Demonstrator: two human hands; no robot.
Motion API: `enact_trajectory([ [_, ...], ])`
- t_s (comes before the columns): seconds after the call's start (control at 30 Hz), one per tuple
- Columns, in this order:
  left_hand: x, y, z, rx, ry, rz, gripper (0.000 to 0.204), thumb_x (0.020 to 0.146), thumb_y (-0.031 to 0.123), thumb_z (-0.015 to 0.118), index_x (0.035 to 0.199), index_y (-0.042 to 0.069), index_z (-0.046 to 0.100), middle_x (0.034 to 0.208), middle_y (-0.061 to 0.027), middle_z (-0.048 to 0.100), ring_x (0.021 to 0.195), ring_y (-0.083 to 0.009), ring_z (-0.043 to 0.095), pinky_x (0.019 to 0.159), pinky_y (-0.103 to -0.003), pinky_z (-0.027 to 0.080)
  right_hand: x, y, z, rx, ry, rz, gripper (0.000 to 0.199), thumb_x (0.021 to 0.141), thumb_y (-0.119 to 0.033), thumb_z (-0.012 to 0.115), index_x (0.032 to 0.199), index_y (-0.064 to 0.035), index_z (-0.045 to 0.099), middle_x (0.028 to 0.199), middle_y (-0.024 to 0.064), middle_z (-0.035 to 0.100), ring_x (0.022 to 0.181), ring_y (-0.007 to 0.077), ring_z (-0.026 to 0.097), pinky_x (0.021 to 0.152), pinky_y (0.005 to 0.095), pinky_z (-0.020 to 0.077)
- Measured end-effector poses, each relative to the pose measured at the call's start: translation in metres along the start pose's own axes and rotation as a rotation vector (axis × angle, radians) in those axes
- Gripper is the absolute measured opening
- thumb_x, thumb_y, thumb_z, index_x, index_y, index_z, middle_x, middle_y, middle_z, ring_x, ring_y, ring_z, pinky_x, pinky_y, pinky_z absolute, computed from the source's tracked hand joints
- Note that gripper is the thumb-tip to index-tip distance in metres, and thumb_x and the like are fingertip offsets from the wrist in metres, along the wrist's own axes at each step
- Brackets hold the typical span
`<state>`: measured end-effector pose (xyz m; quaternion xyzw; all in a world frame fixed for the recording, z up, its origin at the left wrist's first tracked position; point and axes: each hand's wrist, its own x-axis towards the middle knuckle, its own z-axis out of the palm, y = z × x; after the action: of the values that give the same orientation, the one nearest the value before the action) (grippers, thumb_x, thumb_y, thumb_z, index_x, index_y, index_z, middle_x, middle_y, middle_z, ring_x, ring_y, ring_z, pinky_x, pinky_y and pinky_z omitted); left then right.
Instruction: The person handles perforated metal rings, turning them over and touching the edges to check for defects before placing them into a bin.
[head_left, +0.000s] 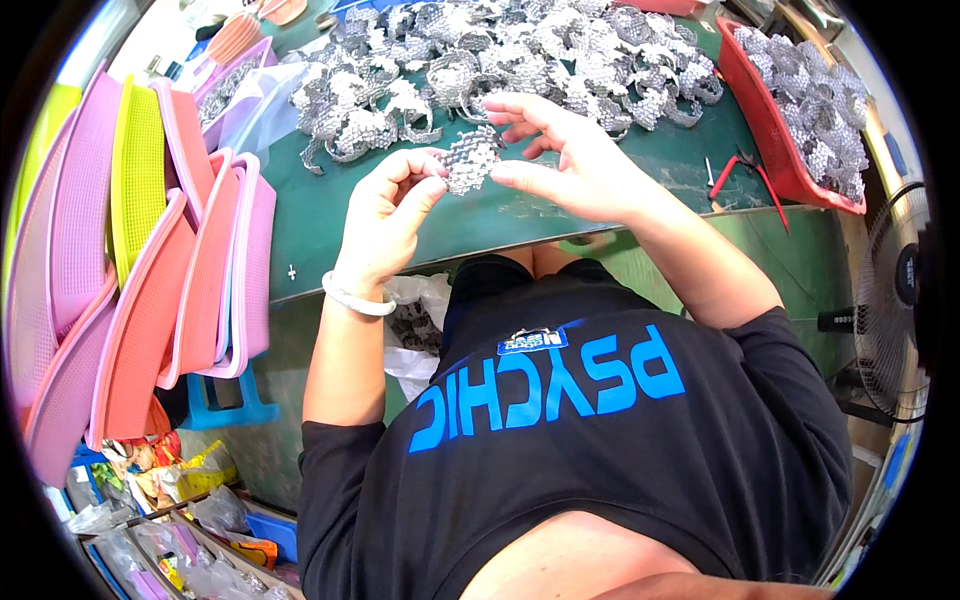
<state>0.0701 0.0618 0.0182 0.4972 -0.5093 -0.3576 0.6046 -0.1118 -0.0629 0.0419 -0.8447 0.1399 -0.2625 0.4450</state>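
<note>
A small silver mesh strip (470,160) is held between both hands above the green table (320,220). My left hand (385,215) pinches its left edge with thumb and fingers; a white bangle circles that wrist. On the right edge, my right hand (570,160) grips the strip with its thumb, the other fingers spread above. A big heap of similar silver mesh strips (500,60) lies just beyond the hands on the table.
A red tray (775,150) filled with mesh strips stands at the right, red-handled pliers (740,175) beside it. Pink, yellow and orange plastic baskets (150,270) lean stacked at the left. A fan (895,300) stands at the far right. A white plastic bag (415,330) hangs under the table edge.
</note>
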Motion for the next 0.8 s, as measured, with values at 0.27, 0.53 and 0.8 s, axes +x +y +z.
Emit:
enact_trajectory([
  [0.27,0.007,0.003,0.009,0.016,-0.031,-0.007,0.007,0.085,0.003,0.055,0.092,0.002,0.055,0.097,-0.0011,0.055,0.08,-0.0044,0.047,0.072,-0.019,0.04,-0.004,0.008,-0.004,0.059,0.021,-0.025,0.056,0.078,-0.015,0.065,0.129,-0.0065,0.042,0.115,0.0121,0.052,0.102,0.0166,0.048,0.083,0.0292,0.0423],
  [0.53,0.009,0.007,0.016,0.015,-0.014,-0.057,0.023,0.085,0.003,0.055,0.107,0.001,0.053,0.1,-0.0027,0.054,0.089,-0.0084,0.049,0.081,-0.022,0.04,-0.006,0.015,-0.005,0.252,-0.008,0.034,0.052,0.081,-0.01,0.06,0.129,-0.0055,0.04,0.109,0.0079,0.053,0.096,0.0114,0.05,0.081,0.0253,0.042],
  [0.8,0.013,0.01,0.031,-0.016,0.05,-0.036,0.052,0.074,0.003,0.069,0.119,-0.002,0.045,0.1,-0.0038,0.05,0.088,-0.0106,0.05,0.08,-0.024,0.044,-0.008,0.021,-0.008,0.496,-0.037,0.06,0.048,0.085,-0.01,0.054,0.13,-0.0051,0.038,0.108,0.0058,0.054,0.096,0.01,0.051,0.081,0.0237,0.0422],
])
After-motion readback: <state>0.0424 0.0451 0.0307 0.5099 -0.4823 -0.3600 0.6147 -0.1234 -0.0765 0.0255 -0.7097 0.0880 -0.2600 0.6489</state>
